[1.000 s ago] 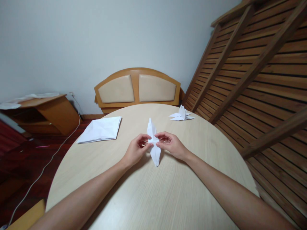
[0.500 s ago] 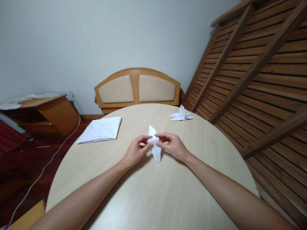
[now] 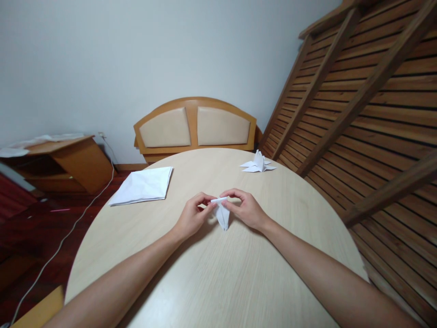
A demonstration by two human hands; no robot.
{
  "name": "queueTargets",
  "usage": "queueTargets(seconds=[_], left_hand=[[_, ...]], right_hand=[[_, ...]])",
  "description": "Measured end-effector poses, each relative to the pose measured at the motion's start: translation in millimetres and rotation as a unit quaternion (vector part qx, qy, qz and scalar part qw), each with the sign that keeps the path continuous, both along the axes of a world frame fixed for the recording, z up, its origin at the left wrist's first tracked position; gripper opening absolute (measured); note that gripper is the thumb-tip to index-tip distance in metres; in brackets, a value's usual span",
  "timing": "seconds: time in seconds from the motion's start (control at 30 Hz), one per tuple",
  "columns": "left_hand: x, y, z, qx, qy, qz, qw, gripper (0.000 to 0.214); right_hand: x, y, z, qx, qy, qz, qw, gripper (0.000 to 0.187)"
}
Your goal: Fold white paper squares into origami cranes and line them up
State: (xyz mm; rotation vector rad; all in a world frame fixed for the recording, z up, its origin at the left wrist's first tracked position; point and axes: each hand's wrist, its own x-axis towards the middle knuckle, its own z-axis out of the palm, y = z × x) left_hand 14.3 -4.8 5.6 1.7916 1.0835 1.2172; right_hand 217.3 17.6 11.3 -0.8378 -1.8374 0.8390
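A small white folded paper piece (image 3: 222, 215) is held between both hands over the round light-wood table (image 3: 218, 273). My left hand (image 3: 192, 216) pinches its left side with thumb and forefinger. My right hand (image 3: 244, 209) pinches its right side, fingers curled. The paper's upper part is folded down flat, and its lower point rests on the table.
A stack of flat white paper sheets (image 3: 143, 184) lies at the table's far left. A finished folded paper figure (image 3: 258, 163) sits at the far right edge. Behind the table stands a padded wooden headboard (image 3: 195, 127). A slatted wooden frame (image 3: 368, 105) leans on the right.
The paper's upper point, which stood up a second ago, has been folded down toward me between both hands. The hands have stayed in the same place.
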Motion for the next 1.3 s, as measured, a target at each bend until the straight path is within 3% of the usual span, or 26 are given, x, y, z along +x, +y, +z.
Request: queueTargets(seconds=[0.3, 0.5, 0.63, 0.77, 0.97, 1.03, 1.1, 1.2, 1.3], left_hand=[[4, -5, 0.8, -0.022, 0.038, -0.037, 0.998, 0.034], [3, -10, 4.8, 0.037, 0.135, -0.041, 0.989, 0.032], [1, -8, 7.4, 0.035, 0.108, -0.013, 0.993, 0.033], [0, -5, 7.2, 0.017, 0.094, 0.010, 0.995, 0.031], [-2, -5, 11.5, 0.017, 0.115, -0.024, 0.993, 0.027], [0, -2, 15.7, -0.010, 0.074, -0.013, 0.997, 0.026], [3, 2, 19.3, -0.060, 0.000, 0.003, 0.998, 0.028], [10, 6, 19.9, -0.126, -0.089, 0.009, 0.988, 0.037], [18, 5, 13.0, -0.153, -0.144, 0.010, 0.978, 0.044]], right_hand=[[-4, -4, 1.4, -0.041, 0.056, -0.002, 0.998, 0.028], [-3, -7, 4.8, -0.034, 0.004, 0.023, 0.999, 0.022], [-3, -4, 2.6, -0.068, 0.040, 0.017, 0.997, 0.032], [0, -2, 2.6, -0.097, 0.054, 0.023, 0.994, 0.027], [4, -1, 4.7, -0.067, -0.012, 0.036, 0.997, 0.022], [3, 2, 3.1, -0.075, 0.022, 0.007, 0.997, 0.031], [3, 6, 0.8, -0.098, 0.080, -0.006, 0.992, 0.052], [3, 11, -2.9, -0.147, 0.157, 0.008, 0.977, 0.088], [3, 12, -6.9, -0.193, 0.179, 0.026, 0.964, 0.110]])
